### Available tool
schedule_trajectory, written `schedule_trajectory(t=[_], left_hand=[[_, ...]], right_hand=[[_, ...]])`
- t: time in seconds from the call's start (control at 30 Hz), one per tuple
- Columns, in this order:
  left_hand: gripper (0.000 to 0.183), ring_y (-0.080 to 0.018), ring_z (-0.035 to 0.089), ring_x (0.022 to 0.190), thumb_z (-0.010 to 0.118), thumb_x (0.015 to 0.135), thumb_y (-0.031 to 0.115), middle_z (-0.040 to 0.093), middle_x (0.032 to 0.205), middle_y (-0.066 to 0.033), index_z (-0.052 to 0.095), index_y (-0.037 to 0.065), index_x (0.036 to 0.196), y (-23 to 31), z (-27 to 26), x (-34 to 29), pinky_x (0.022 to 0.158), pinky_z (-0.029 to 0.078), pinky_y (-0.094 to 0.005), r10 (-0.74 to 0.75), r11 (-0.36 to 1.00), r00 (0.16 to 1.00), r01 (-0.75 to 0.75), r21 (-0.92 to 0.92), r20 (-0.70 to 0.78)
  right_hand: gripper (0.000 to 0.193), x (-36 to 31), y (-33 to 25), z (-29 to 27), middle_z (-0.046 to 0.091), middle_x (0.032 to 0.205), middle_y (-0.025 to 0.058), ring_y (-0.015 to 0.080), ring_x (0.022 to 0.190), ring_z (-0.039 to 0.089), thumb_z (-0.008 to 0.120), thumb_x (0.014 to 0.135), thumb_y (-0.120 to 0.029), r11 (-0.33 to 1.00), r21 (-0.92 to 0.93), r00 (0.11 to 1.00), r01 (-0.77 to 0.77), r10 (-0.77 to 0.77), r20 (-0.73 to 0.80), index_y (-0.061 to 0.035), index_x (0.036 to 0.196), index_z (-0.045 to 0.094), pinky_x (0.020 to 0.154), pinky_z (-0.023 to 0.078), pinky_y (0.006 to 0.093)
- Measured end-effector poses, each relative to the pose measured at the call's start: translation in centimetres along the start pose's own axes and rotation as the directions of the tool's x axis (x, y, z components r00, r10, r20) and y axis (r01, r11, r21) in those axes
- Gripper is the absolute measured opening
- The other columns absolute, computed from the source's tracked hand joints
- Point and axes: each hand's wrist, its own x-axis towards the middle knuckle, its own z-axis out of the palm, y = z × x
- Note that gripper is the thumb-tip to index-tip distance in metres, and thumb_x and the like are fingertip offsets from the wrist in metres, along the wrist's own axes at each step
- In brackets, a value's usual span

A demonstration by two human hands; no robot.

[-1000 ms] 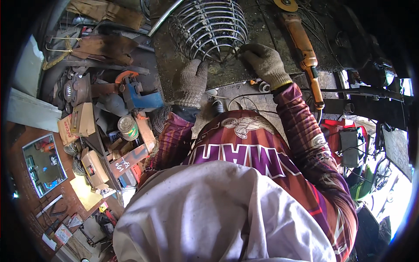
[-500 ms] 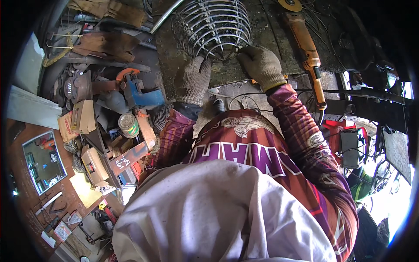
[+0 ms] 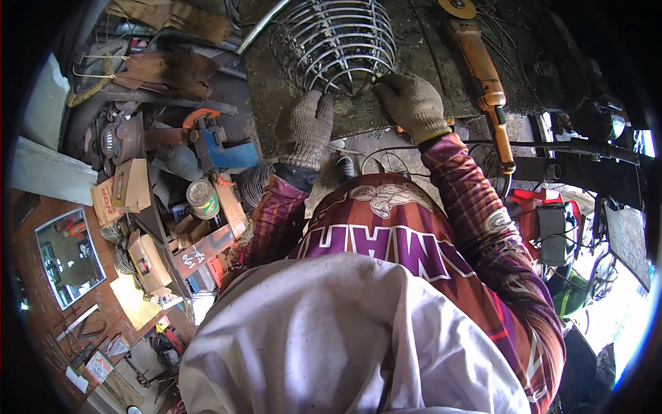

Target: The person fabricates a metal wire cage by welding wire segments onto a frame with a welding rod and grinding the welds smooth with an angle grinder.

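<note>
A dome-shaped metal wire cage (image 3: 338,45) with curved ribs lies on a dark, grimy workbench (image 3: 420,58) in front of me. My left hand (image 3: 303,131), in a grey knitted glove, is closed at the cage's near left edge, thumb beside the fingers. At the near right edge my right hand (image 3: 414,107), gloved alike, pinches the rim between thumb and fingers. The fingertips of both hands are partly hidden against the wires. To the right of the cage lies an orange angle grinder (image 3: 486,83) with a yellowish disc.
A metal tube (image 3: 263,26) lies left of the cage. Further left are a blue clamp-like tool (image 3: 224,148), a can (image 3: 203,199), cardboard boxes (image 3: 148,262) and a framed mirror (image 3: 70,257). A black cable (image 3: 538,144) crosses at right, above a red-and-grey case (image 3: 555,224).
</note>
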Motion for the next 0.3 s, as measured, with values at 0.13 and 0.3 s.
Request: schedule_trajectory(t=[0.13, 0.3], left_hand=[[0.034, -0.0433, 0.069, 0.094, 0.065, 0.099, 0.030, 0.071, 0.102, -0.0261, 0.070, -0.001, 0.110, 0.07, -0.10, -0.09, 0.080, 0.053, -0.0458, -0.005, 1.000, 1.000, 0.005, 0.003, -0.005], [0.035, -0.0435, 0.069, 0.095, 0.066, 0.099, 0.031, 0.071, 0.103, -0.0260, 0.070, -0.001, 0.112, -0.06, 0.11, -0.21, 0.082, 0.053, -0.0461, 0.009, 1.000, 0.999, -0.010, -0.020, -0.047]], right_hand=[[0.040, -0.12, -0.33, -0.09, 0.075, 0.107, 0.0169, 0.0378, 0.104, 0.070, 0.059, 0.094, -0.046, 0.999, -0.005, 0.999, -0.032, 0.032, 0.004, -0.0164, 0.114, 0.076, 0.089, 0.055, 0.0470], [0.042, -0.21, -0.77, -0.35, 0.074, 0.109, 0.0167, 0.0368, 0.105, 0.070, 0.058, 0.094, -0.048, 0.998, -0.019, 0.998, -0.068, 0.068, 0.018, -0.0171, 0.116, 0.076, 0.090, 0.055, 0.0460]])
